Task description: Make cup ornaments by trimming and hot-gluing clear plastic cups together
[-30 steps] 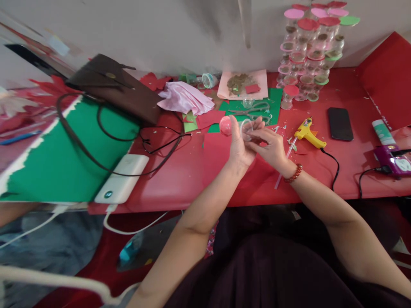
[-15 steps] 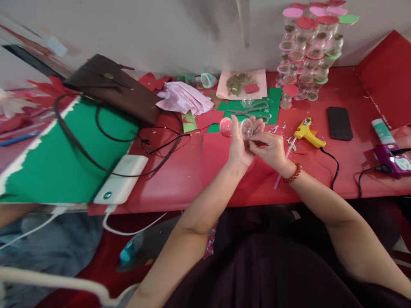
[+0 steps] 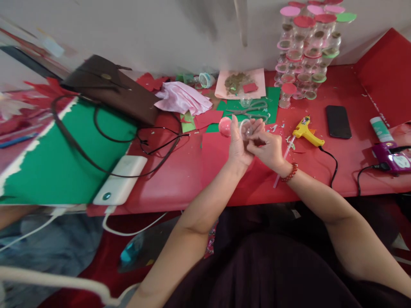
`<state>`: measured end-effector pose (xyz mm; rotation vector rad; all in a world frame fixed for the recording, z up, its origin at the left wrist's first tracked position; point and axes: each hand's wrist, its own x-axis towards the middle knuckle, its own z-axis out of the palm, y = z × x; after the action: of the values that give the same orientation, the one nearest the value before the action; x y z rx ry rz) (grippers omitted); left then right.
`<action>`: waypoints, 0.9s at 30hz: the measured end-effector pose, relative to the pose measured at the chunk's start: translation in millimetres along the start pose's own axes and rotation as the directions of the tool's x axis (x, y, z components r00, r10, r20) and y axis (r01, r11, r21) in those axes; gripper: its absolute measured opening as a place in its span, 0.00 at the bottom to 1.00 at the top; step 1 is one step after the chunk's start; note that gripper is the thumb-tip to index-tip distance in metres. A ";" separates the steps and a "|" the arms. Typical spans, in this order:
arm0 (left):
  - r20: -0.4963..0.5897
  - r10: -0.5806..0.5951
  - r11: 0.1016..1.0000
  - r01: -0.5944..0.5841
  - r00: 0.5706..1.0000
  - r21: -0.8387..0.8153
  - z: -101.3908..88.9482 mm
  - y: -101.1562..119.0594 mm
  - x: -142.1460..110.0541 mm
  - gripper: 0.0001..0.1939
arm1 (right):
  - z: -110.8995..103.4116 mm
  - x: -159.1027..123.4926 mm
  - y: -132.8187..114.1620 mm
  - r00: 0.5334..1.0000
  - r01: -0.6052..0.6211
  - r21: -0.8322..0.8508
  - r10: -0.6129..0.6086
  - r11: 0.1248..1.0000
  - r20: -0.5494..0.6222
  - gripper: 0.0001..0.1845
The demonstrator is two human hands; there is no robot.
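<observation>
My left hand (image 3: 240, 147) is closed round a small clear plastic cup (image 3: 245, 128), its round rim facing up and left. Against the cup's right side, my right hand (image 3: 268, 147) has its thumb and fingers pinched together; whether anything small is between them is hidden. A red bead bracelet (image 3: 290, 172) circles the right wrist. Just left of the left thumb sits a round pink-topped piece (image 3: 224, 126); I cannot tell if it touches the thumb. Red paper (image 3: 215, 158) lies beneath both hands. Scissors (image 3: 247, 110) rest on a green sheet (image 3: 274, 100) beyond them.
A yellow glue gun (image 3: 308, 131) with a clear glue stick lies to the right, near a black phone (image 3: 338, 122). Stacked clear cups with coloured discs (image 3: 303, 55) stand at the back. At left are a brown bag (image 3: 122, 90), glasses (image 3: 163, 143) and a white power bank (image 3: 120, 179).
My right fingers have shifted slightly at the cup and curl a little more. The left hand keeps its hold. The whole view has moved slightly.
</observation>
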<state>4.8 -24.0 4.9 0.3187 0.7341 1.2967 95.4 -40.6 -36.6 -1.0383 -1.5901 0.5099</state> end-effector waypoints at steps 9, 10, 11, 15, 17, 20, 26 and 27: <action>0.013 0.024 0.999 -0.025 1.000 0.024 -5.8 8.3 0.3 0.29 | -8.6 11.5 13.0 0.979 -0.202 0.317 0.193 0.927 0.061 0.06; 0.012 0.030 0.999 -0.030 0.999 0.032 -5.7 8.8 0.4 0.28 | -9.5 11.6 12.9 0.981 -0.191 0.320 0.173 0.928 0.084 0.07; 0.015 0.033 0.999 -0.034 0.999 0.037 -5.5 9.1 0.6 0.28 | -10.0 11.2 11.9 0.983 -0.174 0.311 0.149 0.934 0.103 0.07; 0.032 0.042 0.999 -0.043 0.999 0.027 -5.2 8.1 1.9 0.26 | -9.5 6.8 5.5 0.993 -0.073 0.182 0.054 0.981 0.105 0.06; 0.036 0.050 0.999 -0.050 0.998 0.014 -5.5 7.0 2.6 0.26 | -9.4 5.1 4.1 0.996 -0.021 0.120 0.010 0.993 0.088 0.06; 0.034 0.064 0.998 -0.064 0.997 0.006 -6.3 4.9 3.4 0.27 | -9.9 4.1 5.2 0.995 0.045 0.068 -0.051 0.997 0.090 0.07; 0.010 0.081 0.997 -0.080 0.997 -0.016 -4.0 -1.6 2.0 0.25 | -7.8 0.7 6.2 0.988 0.107 -0.074 -0.097 0.992 0.124 0.08; 0.004 0.081 0.996 -0.081 0.997 -0.021 -3.0 -2.7 1.2 0.25 | -6.6 -0.2 6.0 0.986 0.116 -0.117 -0.100 0.986 0.135 0.07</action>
<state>5.0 -24.2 0.7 0.3375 0.7086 1.3792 103.8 -38.9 -39.5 -1.0225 -1.8016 0.4149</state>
